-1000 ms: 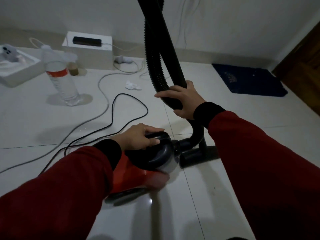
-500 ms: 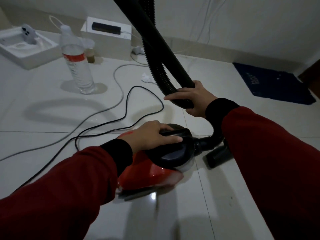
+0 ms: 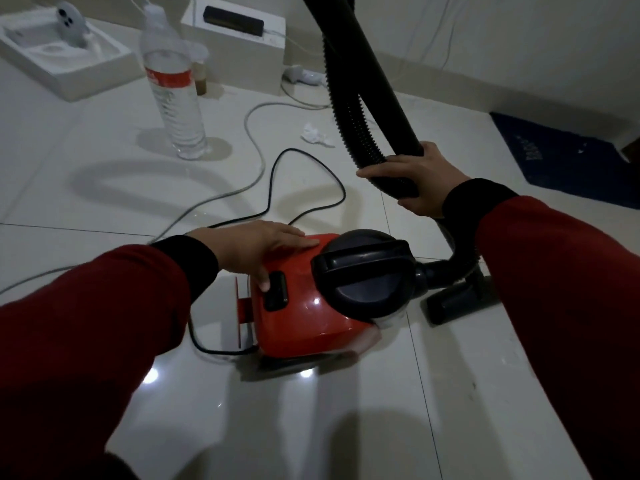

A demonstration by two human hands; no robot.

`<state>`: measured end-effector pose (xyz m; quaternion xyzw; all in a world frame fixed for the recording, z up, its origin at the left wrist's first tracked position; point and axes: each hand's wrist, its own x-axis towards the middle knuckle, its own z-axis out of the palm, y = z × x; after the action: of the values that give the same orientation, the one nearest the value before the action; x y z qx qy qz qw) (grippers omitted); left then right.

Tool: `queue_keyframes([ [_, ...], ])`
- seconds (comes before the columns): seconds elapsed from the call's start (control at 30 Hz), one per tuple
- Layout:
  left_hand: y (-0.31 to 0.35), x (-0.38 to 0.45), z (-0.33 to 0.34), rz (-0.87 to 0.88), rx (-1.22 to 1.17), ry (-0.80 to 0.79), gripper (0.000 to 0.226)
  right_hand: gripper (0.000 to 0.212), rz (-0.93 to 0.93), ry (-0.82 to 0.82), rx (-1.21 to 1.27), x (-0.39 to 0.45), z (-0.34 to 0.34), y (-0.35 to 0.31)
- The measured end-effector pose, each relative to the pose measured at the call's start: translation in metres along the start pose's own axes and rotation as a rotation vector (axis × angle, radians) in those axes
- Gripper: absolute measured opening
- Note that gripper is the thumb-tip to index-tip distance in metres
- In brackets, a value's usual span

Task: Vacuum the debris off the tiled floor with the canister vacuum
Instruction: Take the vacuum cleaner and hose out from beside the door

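Note:
A red canister vacuum (image 3: 308,317) with a black domed lid (image 3: 363,268) stands on the white tiled floor (image 3: 346,410). My left hand (image 3: 256,247) lies flat on its red body, thumb on the black switch (image 3: 275,291). My right hand (image 3: 419,178) grips the black wand (image 3: 374,81) beside the ribbed hose (image 3: 349,112). The black floor nozzle (image 3: 457,299) rests to the right of the canister. A crumpled white scrap (image 3: 315,135) lies on the tiles beyond the cord.
A black power cord (image 3: 304,178) and a grey cable (image 3: 249,133) loop across the floor. A water bottle (image 3: 173,91) stands at the back left, near a white tray (image 3: 62,60) and a white box (image 3: 239,43). A dark blue mat (image 3: 568,157) lies at right.
My left hand slid off the black lid handle back onto the red body, thumb reaching the switch. The view tilted down and closer; the right hand kept its grip on the wand.

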<state>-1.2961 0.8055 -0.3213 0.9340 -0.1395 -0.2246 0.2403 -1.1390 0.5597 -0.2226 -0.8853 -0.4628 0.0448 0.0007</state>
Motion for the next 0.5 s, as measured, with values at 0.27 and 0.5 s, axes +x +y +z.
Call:
queue_keyframes([
  [0.27, 0.005, 0.005, -0.002, 0.005, -0.041, 0.030, 0.107, 0.080, 0.017, -0.016, 0.022, 0.001, 0.006, -0.002],
  [0.5, 0.005, 0.002, 0.008, 0.016, 0.141, 0.101, 0.108, 0.080, 0.008, -0.024, 0.036, 0.001, 0.010, -0.005],
])
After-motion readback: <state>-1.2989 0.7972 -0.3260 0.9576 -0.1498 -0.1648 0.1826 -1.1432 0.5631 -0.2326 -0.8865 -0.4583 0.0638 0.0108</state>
